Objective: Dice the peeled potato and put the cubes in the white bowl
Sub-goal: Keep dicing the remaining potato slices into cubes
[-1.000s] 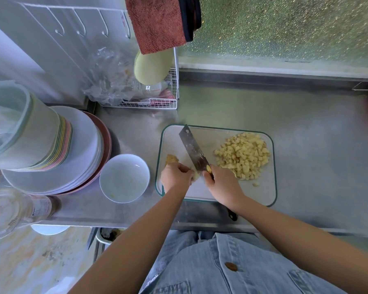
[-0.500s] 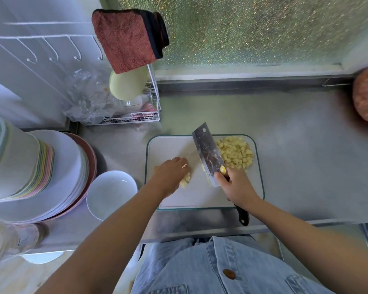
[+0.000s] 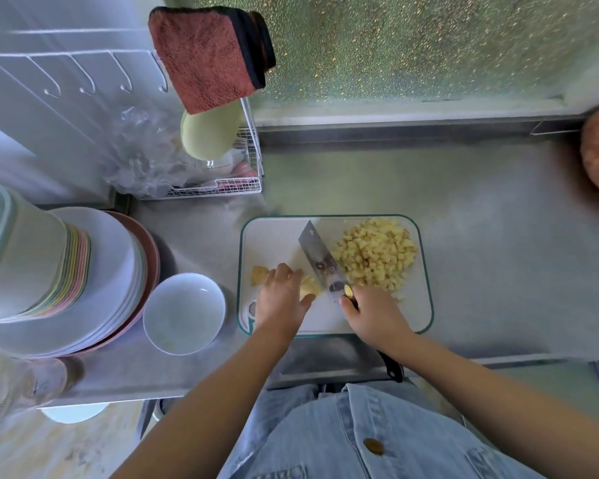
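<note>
Yellow, firm and probably slick, the potato chunk (image 3: pixel 308 288) lies near-left on the board (image 3: pixel 277 236), clamped under my left grip (image 3: pixel 281 300), right grip (image 3: pixel 374 316) clamped on the knife (image 3: pixel 319 259); I'd pin its sides.

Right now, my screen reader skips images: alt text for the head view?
The left hand steadies a potato piece on a cutting board while the right hand grips a cleaver beside it. Diced cubes lie to its right; a white bowl stands left of the board.

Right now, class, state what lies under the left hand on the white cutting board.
A pale yellow peeled potato piece pokes out beneath the left hand; its covered part cannot be seen.
</note>
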A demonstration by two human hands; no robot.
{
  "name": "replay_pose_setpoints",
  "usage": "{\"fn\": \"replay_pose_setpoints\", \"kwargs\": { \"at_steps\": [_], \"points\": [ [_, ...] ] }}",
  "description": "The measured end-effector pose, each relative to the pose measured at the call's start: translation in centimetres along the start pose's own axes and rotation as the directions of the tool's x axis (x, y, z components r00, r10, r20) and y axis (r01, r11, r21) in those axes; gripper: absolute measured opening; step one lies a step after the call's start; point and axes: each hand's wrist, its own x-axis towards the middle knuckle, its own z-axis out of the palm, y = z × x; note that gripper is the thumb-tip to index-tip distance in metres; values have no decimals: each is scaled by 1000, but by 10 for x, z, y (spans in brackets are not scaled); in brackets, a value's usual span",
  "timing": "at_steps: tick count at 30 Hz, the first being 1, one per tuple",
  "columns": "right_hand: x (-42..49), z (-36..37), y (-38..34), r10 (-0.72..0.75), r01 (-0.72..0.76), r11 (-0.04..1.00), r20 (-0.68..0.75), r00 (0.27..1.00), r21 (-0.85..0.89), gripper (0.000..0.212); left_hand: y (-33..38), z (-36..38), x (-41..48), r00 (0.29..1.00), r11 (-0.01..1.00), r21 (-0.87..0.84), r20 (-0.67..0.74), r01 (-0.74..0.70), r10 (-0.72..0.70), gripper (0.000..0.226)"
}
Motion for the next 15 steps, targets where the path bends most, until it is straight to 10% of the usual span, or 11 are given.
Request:
{"fn": "replay_pose_setpoints", "kwargs": {
  "at_steps": [15],
  "points": [
    [-4, 15, -14, -13, 13, 997, 2, 1000, -79, 22, -9, 8, 7, 985, 988, -83, -127, -129, 118, 23]
  ]
}}
